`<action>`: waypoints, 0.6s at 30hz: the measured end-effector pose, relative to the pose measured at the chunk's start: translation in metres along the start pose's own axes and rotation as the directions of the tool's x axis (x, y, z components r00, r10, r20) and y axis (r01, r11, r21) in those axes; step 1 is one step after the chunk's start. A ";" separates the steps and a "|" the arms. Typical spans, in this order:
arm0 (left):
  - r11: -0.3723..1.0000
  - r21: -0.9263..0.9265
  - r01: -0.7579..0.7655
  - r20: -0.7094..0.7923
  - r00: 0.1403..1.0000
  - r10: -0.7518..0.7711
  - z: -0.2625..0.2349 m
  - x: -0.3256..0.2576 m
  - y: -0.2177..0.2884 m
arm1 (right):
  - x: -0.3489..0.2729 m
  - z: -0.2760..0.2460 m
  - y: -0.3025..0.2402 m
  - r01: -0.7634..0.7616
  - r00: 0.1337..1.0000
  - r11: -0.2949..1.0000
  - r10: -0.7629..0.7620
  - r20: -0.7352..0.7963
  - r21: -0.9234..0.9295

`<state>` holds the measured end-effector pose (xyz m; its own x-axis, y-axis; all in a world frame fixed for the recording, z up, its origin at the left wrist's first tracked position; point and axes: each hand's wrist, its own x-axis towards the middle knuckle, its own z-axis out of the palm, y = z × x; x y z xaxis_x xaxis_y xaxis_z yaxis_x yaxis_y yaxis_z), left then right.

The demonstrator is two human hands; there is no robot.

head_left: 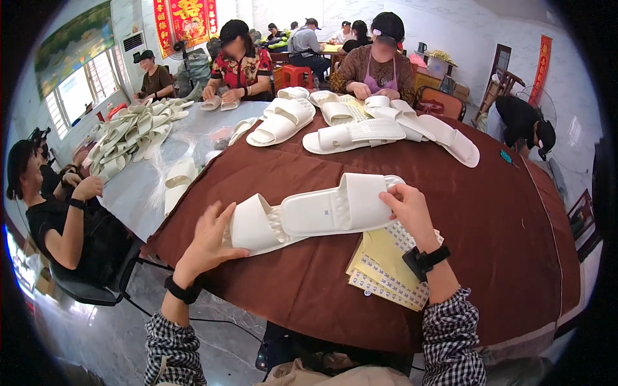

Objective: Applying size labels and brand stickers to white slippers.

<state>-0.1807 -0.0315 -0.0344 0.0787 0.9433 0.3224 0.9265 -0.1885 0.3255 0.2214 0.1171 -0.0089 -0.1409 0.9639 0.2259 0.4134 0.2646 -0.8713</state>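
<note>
Two white slippers lie end to end and partly overlap above the brown-covered table. My left hand (209, 241) grips the outer end of the left slipper (254, 222), thumb along its lower edge, fingers slightly blurred. My right hand (407, 209) pinches the far end of the right slipper (315, 212) by its strap. A small printed mark shows on this slipper's insole. Beneath my right wrist rests a stack of yellowish sticker sheets (380, 254) with rows of small round labels, partly hidden by my hand and forearm. One round sticker (367, 292) sits at the stack's lower edge.
More white slippers (357, 135) lie along the table's far side, by another sticker sheet (356, 108). A heap of slippers (138, 132) covers part of the grey table at left. Co-workers (380, 61) handle slippers across the table; another person (61, 206) sits at left.
</note>
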 end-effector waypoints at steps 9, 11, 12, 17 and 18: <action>0.967 -0.247 -0.055 0.051 0.996 0.070 0.001 0.003 0.024 | -0.010 0.025 -0.003 -0.023 0.955 0.994 -0.010 0.296 0.108; 0.972 -0.223 -0.082 0.041 0.995 0.093 0.000 0.004 0.031 | -0.014 0.033 -0.009 -0.042 0.913 0.987 -0.025 0.407 0.153; 0.976 -0.198 -0.085 0.033 0.995 0.094 0.000 0.004 0.033 | -0.017 0.035 -0.013 -0.042 0.912 0.987 -0.024 0.409 0.152; 0.986 -0.125 -0.112 0.000 0.994 0.112 -0.003 0.004 0.037 | -0.029 0.045 -0.033 0.174 0.888 0.985 -0.154 0.434 -0.007; 0.985 -0.108 -0.136 -0.016 0.991 0.135 -0.005 0.005 0.039 | -0.032 0.046 -0.033 0.266 0.882 0.962 -0.217 0.418 -0.062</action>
<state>-0.1463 -0.0357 -0.0156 0.1966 0.9048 0.3777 0.8621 -0.3431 0.3731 0.1707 0.0762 -0.0070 -0.5901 0.7805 0.2064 0.4161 0.5131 -0.7507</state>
